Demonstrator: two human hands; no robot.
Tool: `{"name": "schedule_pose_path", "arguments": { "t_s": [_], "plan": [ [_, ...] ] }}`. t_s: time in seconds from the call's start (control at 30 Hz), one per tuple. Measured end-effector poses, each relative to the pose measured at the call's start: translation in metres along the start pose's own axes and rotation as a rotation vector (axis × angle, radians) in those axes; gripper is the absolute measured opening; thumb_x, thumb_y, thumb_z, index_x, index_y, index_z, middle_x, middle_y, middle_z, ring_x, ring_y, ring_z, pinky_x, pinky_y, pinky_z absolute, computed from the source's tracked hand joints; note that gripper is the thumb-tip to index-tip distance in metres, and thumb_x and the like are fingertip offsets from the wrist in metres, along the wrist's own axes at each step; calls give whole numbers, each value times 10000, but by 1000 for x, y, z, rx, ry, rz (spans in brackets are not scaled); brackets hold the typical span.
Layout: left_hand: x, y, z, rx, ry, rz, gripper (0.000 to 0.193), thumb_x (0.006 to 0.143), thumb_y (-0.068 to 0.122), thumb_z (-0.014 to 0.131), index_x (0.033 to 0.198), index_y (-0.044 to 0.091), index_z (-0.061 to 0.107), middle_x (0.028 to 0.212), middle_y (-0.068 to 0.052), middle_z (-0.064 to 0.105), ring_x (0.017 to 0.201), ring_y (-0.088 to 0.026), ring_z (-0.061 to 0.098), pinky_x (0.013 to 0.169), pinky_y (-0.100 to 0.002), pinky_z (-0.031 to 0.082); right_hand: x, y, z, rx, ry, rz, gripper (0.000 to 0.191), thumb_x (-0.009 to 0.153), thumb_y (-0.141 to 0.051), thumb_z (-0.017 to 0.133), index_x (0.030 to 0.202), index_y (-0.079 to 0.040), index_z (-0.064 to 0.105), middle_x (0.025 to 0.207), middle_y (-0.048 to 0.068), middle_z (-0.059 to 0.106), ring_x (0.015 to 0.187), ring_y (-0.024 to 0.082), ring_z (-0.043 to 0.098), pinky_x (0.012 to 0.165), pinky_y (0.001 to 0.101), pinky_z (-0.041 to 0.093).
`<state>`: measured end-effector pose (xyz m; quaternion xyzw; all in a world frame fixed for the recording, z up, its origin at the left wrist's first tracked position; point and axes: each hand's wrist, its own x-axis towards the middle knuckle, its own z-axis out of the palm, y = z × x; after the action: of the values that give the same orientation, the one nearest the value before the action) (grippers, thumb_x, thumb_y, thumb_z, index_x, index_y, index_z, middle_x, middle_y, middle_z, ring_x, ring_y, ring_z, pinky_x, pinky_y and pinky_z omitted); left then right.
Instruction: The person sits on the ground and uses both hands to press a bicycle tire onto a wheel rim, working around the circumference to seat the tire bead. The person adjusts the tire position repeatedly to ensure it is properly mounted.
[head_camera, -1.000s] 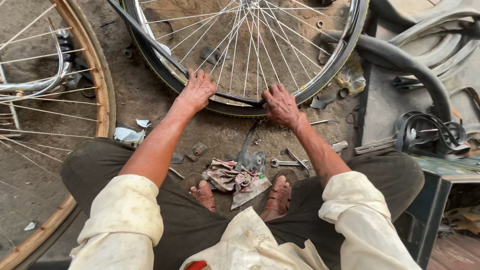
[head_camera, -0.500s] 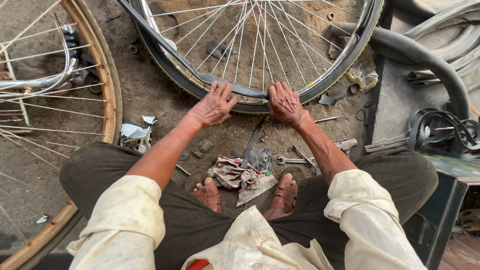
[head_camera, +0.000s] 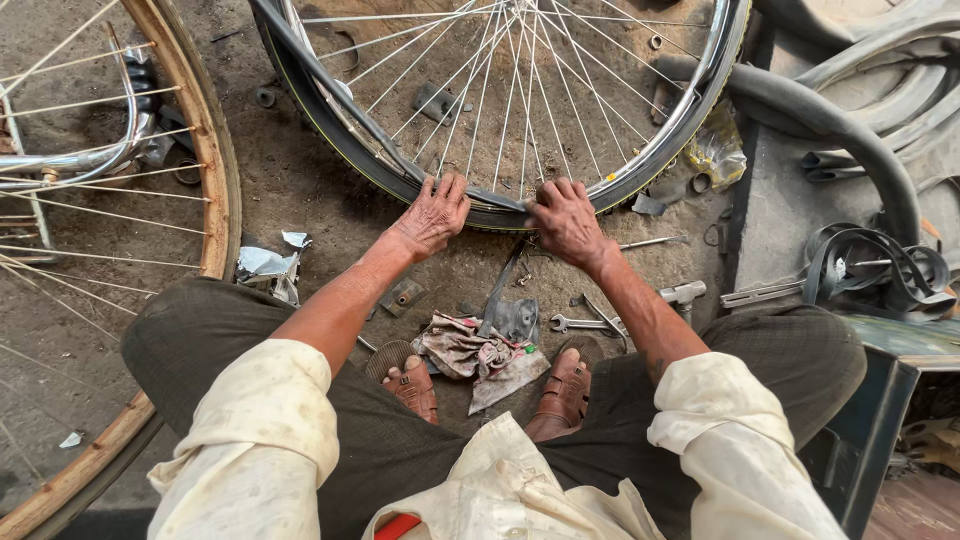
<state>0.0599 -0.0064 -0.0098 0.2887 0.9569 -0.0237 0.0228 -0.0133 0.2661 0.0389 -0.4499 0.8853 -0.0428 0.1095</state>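
The work area was bare dirt ground (head_camera: 300, 190), dusty and littered with scraps. To the right stood a grey slab (head_camera: 775, 190) with black rubber tubes (head_camera: 840, 125) draped over it and a coil of rubber strip (head_camera: 870, 265) at its near edge. At far left, a second wheel with a rusty brown rim (head_camera: 215, 170) stood partly in view.

The main item, a spoked bicycle wheel (head_camera: 520, 90), lay flat on the ground ahead of the person, its near edge closest to the knees. A black tyre (head_camera: 330, 85) sat partly off the rim on the left side, crossing over the spokes.

The person squatted, both forearms reaching forward. Between the 2 sandalled feet lay a dirty rag (head_camera: 465, 350); a spanner (head_camera: 580, 322) and a small hammer (head_camera: 685, 293) lay just beside the right foot. Crumpled foil (head_camera: 265, 262) lay near the left knee.

The left hand (head_camera: 435, 212) rested on the near edge of the wheel, fingers (head_camera: 455, 188) moderately spread and pressed down over the tyre, palm on the rubber. It gripped nothing else visible.

The right hand (head_camera: 565, 218) sat just beside it on the same edge, fingers curled more tightly over the tyre and rim, knuckles raised. Whether anything was held beneath that hand could not be told. The 2 hands were near each other but apart.
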Motion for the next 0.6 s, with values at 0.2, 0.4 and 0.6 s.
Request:
{"name": "schedule_pose_path", "arguments": {
  "t_s": [0.2, 0.4, 0.6],
  "plan": [
    [1, 4, -20, -83, 160, -69, 449, 712, 62, 746, 1113, -58, 583, 1308, -252, 433, 1265, -364, 447, 1050, -544, 406, -14, -23, 3, -321, 156, -5, 704, 705, -144, 707, 1359, 56, 539, 1213, 204, 518, 1220, 349, 480, 1101, 515, 386],
    [9, 3, -20, -115, 175, -82, 378, 689, 14, 742, 1033, -43, 593, 1208, -230, 479, 1191, -340, 480, 1009, -520, 418, -7, -15, 4, -112, 188, 5, 633, 709, -120, 734, 1296, 52, 573, 1145, 212, 523, 1119, 370, 500, 996, 507, 432],
    [16, -4, -20, -133, 98, -72, 412, 685, 9, 782, 1055, -21, 601, 1057, -178, 580, 1054, -299, 554, 967, -486, 450, 0, -9, -1, -1, 126, -28, 621, 648, -140, 786, 1216, 32, 600, 1051, 171, 555, 1027, 347, 536, 921, 468, 483]
  ]
}}
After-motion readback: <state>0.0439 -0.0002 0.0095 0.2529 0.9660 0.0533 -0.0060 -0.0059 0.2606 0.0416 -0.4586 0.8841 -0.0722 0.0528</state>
